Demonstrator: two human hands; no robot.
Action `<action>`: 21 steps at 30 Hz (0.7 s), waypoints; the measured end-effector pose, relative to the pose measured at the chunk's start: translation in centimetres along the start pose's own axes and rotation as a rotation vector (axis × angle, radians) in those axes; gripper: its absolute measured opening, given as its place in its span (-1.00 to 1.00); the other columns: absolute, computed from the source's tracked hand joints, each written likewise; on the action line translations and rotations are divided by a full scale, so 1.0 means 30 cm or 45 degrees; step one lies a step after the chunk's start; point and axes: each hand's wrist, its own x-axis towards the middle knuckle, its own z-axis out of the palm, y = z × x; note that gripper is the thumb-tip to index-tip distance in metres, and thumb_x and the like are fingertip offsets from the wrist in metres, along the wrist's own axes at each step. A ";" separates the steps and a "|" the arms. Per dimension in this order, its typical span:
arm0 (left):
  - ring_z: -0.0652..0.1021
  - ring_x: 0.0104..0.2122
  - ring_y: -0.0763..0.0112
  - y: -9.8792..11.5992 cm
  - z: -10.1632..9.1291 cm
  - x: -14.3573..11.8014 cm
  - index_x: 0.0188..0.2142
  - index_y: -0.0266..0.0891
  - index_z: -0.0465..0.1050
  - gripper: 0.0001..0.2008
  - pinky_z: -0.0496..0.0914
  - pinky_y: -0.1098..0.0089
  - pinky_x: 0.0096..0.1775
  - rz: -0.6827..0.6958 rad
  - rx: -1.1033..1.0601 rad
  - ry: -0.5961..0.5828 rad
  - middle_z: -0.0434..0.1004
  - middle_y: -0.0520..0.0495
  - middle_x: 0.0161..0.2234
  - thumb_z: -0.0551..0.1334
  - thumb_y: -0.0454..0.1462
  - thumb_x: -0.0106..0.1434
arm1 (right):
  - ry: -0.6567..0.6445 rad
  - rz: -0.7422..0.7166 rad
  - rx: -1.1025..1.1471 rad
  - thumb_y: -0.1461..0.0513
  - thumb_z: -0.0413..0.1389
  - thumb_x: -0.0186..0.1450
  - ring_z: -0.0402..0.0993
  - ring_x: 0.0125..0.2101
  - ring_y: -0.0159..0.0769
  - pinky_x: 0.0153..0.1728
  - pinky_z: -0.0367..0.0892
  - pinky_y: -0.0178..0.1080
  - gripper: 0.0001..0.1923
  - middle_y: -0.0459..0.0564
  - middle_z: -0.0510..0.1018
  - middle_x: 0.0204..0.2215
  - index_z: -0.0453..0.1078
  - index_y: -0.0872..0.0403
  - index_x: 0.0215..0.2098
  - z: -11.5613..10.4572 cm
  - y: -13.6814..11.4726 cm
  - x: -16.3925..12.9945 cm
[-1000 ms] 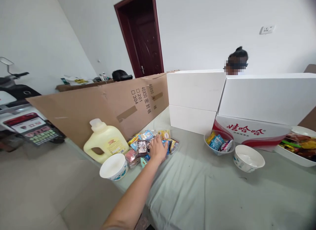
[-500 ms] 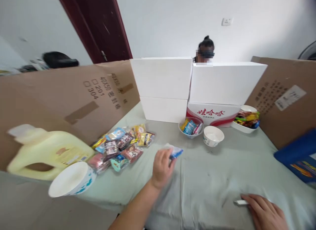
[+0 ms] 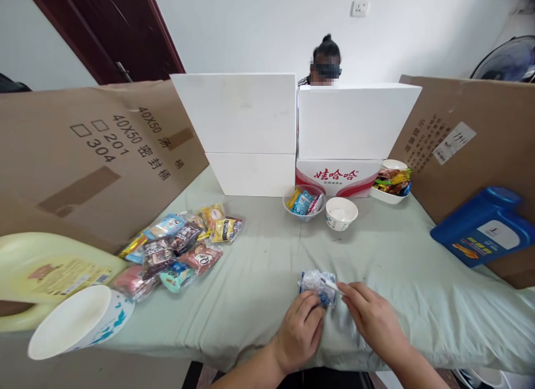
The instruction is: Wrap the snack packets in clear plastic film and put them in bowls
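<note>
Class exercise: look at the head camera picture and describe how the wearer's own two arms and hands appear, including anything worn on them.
Both forearms are bare up to the picture's bottom edge: no sleeve, glove, watch, bracelet or ring shows. The left hand and right hand are ungloved, with short, unpainted nails as far as visible.

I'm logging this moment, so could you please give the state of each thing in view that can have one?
Blue snack packet: flat on the cloth, pinched by both hands.
Left hand: gripping the packet's near edge.
Right hand: fingertips on the packet, holding a small white object.
Snack pile: loose, spread on the cloth.
Clear bowl: holding packets.
Paper cup: upright.
Blue jug: lying on its side.
</note>
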 end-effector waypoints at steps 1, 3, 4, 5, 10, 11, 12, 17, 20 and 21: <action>0.46 -0.04 0.17 -0.001 -0.002 0.002 -0.16 -0.29 0.42 -0.79 0.45 0.14 0.00 -0.004 -0.023 0.002 0.47 -0.23 -0.18 0.06 -0.43 0.28 | -0.026 -0.044 -0.002 0.26 -0.12 0.42 0.50 -0.29 -0.28 -0.27 0.39 -0.25 -0.65 0.00 0.53 -0.20 0.32 -0.07 0.10 0.001 -0.027 0.026; 0.47 -0.09 0.19 0.000 -0.003 0.003 -0.19 -0.28 0.42 -0.80 0.47 0.16 -0.03 -0.013 -0.065 0.002 0.46 -0.21 -0.21 0.06 -0.43 0.27 | -0.073 -0.102 -0.033 0.28 -0.10 0.40 0.49 -0.32 -0.27 -0.30 0.37 -0.24 -0.67 -0.01 0.54 -0.25 0.36 -0.06 0.05 0.000 -0.045 0.056; 0.47 -0.10 0.20 0.000 -0.003 0.001 -0.20 -0.27 0.42 -0.79 0.47 0.17 -0.04 -0.023 -0.083 0.006 0.45 -0.21 -0.22 0.06 -0.44 0.27 | -0.099 -0.108 -0.052 0.29 -0.09 0.40 0.49 -0.33 -0.27 -0.32 0.36 -0.24 -0.68 -0.02 0.54 -0.27 0.37 -0.06 0.04 -0.004 -0.034 0.057; 0.47 -0.11 0.21 -0.001 -0.003 -0.002 -0.20 -0.26 0.41 -0.79 0.47 0.18 -0.06 -0.044 -0.092 0.017 0.44 -0.21 -0.22 0.05 -0.44 0.26 | -0.125 -0.100 -0.067 0.28 -0.09 0.40 0.48 -0.35 -0.27 -0.33 0.36 -0.23 -0.69 -0.02 0.54 -0.28 0.38 -0.06 0.02 -0.011 -0.010 0.049; 0.44 -0.04 0.14 -0.048 0.004 -0.012 -0.02 -0.24 0.31 -0.71 0.42 0.08 -0.04 -0.352 0.066 0.179 0.39 -0.26 -0.08 0.08 -0.39 0.27 | -0.122 0.085 -0.101 0.17 -0.09 0.41 0.50 -0.27 -0.25 -0.25 0.36 -0.19 -0.73 -0.02 0.56 -0.23 0.43 -0.05 -0.08 -0.055 0.231 -0.090; 0.41 0.03 0.09 -0.064 0.007 -0.006 0.05 -0.25 0.27 -0.67 0.39 0.02 0.00 -0.403 0.109 0.169 0.36 -0.29 0.00 0.10 -0.35 0.28 | -0.098 0.128 -0.121 0.15 -0.08 0.41 0.50 -0.27 -0.24 -0.24 0.36 -0.18 -0.73 -0.02 0.56 -0.25 0.44 -0.05 -0.10 -0.059 0.278 -0.121; 0.36 0.09 0.02 -0.079 0.010 0.003 0.10 -0.25 0.23 -0.61 0.35 -0.04 0.03 -0.432 0.142 0.124 0.32 -0.31 0.07 0.12 -0.32 0.28 | -0.065 0.169 -0.144 0.12 -0.07 0.40 0.50 -0.26 -0.22 -0.24 0.37 -0.16 -0.72 -0.02 0.57 -0.27 0.46 -0.04 -0.12 -0.060 0.314 -0.148; 0.26 0.18 -0.07 -0.089 0.017 0.081 0.14 -0.18 0.28 -0.53 0.26 -0.13 0.09 -0.352 0.058 -0.222 0.34 -0.23 0.12 0.22 -0.26 0.22 | 0.178 0.231 -0.031 -0.02 0.05 0.31 0.42 -0.04 -0.09 -0.07 0.37 -0.03 -0.61 0.09 0.48 -0.04 0.40 -0.02 -0.01 -0.036 0.260 -0.161; 0.41 0.02 0.10 -0.062 0.008 0.120 -0.05 -0.17 0.44 -0.74 0.34 0.00 0.04 -0.327 -0.075 -0.197 0.47 -0.17 -0.07 0.19 -0.33 0.25 | 0.130 0.138 0.202 -0.03 0.17 0.21 0.24 0.15 -0.04 0.06 0.31 -0.01 -0.25 0.15 0.29 0.16 0.08 0.02 0.27 -0.011 0.100 -0.087; 0.44 -0.04 0.14 -0.058 0.003 0.128 -0.12 -0.18 0.47 -0.80 0.37 0.04 0.00 -0.328 -0.121 -0.172 0.49 -0.15 -0.14 0.17 -0.33 0.27 | 0.103 0.102 0.237 -0.02 0.20 0.18 0.22 0.17 -0.02 0.07 0.29 0.01 -0.17 0.17 0.27 0.18 0.01 0.03 0.30 -0.001 0.054 -0.059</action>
